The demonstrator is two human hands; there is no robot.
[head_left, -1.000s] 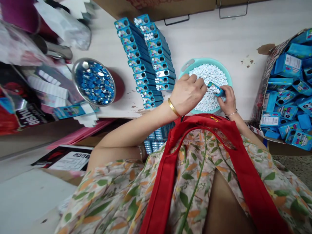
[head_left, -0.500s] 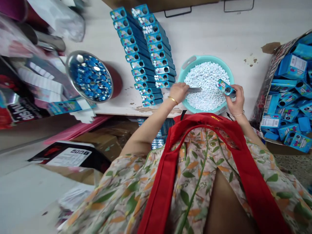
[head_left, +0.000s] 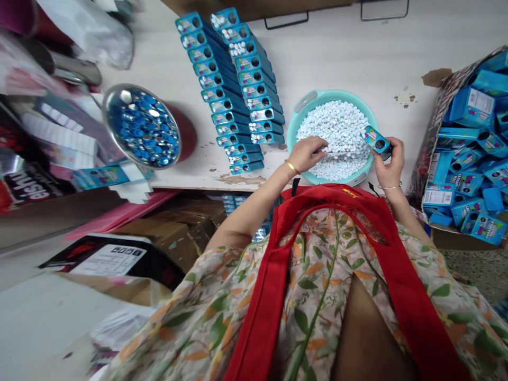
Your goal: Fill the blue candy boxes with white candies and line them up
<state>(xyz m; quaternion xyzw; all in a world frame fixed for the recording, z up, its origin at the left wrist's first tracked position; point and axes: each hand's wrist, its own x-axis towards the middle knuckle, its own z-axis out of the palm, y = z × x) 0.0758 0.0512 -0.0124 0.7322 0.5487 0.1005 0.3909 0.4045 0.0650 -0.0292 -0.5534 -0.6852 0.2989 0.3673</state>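
A turquoise basin (head_left: 294,120) full of small white pellets (head_left: 333,124) is on the tabletop before me. Over its left side my left hand (head_left: 308,153) is closed on a metal scoop (head_left: 327,150), which lies among the pellets and is mostly covered by them. At the basin's right rim, my right hand (head_left: 391,161) grips a small blue box (head_left: 376,138), tilted, its printed top with a dark round hole facing up. To the left stand two rows of like blue boxes (head_left: 257,90), some with white pellets showing on top.
A steel pot (head_left: 105,114) of shiny blue and silver caps (head_left: 146,129) stands left of the rows. On the right, a carton (head_left: 426,143) is heaped with blue boxes (head_left: 476,106). Metal handles (head_left: 286,24) lie along the back. Cartons (head_left: 159,238) sit below the table edge.
My left hand has moved right and pushed the scoop into the pellets, which now cover most of it. My right hand has shifted slightly right with the blue box.
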